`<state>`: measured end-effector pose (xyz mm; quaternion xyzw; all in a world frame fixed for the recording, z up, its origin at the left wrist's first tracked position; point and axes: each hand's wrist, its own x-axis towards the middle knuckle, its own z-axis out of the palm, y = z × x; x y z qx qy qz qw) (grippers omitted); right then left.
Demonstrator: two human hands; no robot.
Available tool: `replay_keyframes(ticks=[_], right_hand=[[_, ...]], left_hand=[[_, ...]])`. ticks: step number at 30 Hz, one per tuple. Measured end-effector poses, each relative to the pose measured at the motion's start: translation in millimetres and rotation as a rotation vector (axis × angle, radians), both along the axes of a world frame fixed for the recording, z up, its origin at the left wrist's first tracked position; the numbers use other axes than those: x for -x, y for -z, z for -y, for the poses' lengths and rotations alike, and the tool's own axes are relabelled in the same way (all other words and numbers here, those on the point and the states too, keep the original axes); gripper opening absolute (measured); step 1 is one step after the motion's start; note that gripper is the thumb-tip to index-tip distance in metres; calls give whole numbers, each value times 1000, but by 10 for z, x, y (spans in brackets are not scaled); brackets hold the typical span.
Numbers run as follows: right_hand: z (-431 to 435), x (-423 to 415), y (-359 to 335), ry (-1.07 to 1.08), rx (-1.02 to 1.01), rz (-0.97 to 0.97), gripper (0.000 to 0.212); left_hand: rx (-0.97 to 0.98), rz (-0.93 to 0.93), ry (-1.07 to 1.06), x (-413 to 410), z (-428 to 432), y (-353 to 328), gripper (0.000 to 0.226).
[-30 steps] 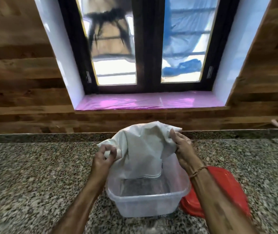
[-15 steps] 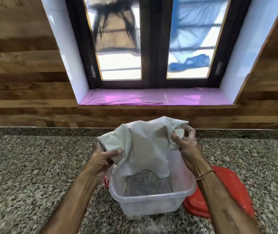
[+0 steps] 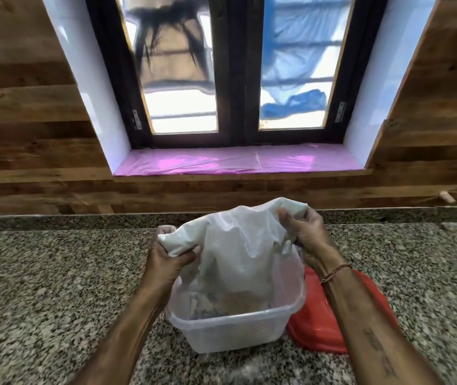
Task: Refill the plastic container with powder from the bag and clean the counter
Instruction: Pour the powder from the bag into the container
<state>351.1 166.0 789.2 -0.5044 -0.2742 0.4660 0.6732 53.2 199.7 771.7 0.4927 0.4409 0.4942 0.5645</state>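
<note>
A white plastic bag (image 3: 235, 245) hangs upside down over a clear plastic container (image 3: 230, 333) on the speckled granite counter (image 3: 55, 287). My left hand (image 3: 166, 262) grips the bag's left corner. My right hand (image 3: 308, 234) pinches its right corner, slightly higher. The bag's mouth dips inside the container. Brownish powder (image 3: 238, 301) lies on the container's bottom under the bag.
A red lid (image 3: 316, 329) lies flat on the counter against the container's right side, partly under my right forearm. A wooden wall and a window with a pink-lined sill (image 3: 235, 162) rise behind the counter. A faint dusting shows on the counter in front of the container.
Both hands have shifted their grip and lifted the bag's corners. The container's bottom was dark before; brownish powder now lies there.
</note>
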Motion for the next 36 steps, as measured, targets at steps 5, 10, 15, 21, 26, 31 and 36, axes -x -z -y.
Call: replay_keyframes(ticks=[5,10,15,21,26,31,36], right_hand=[[13,-162,-154,-22,-37,184,17],[-30,-237,-312,-86,-41,430,16],[-181,-254,-467,-36,44,1013,18],[-257,-184,-616,-17,115,1327,19],[-262,-252,-648,-156,107,1167,13],[-235,-274,-609,-119,79,1153,14],[-120,-289,-684,-177,59,1070,12]], left_hand=[[59,137,-23,-12,-57,-108,62],[52,201,-37,16,-142,-173,65],[36,176,-92,39,-82,-172,48],[-120,-25,-45,186,-113,-205,39],[-96,-44,-64,280,-140,-268,41],[-20,-8,-124,249,-237,-255,34],[-91,-330,32,356,-231,-525,20]])
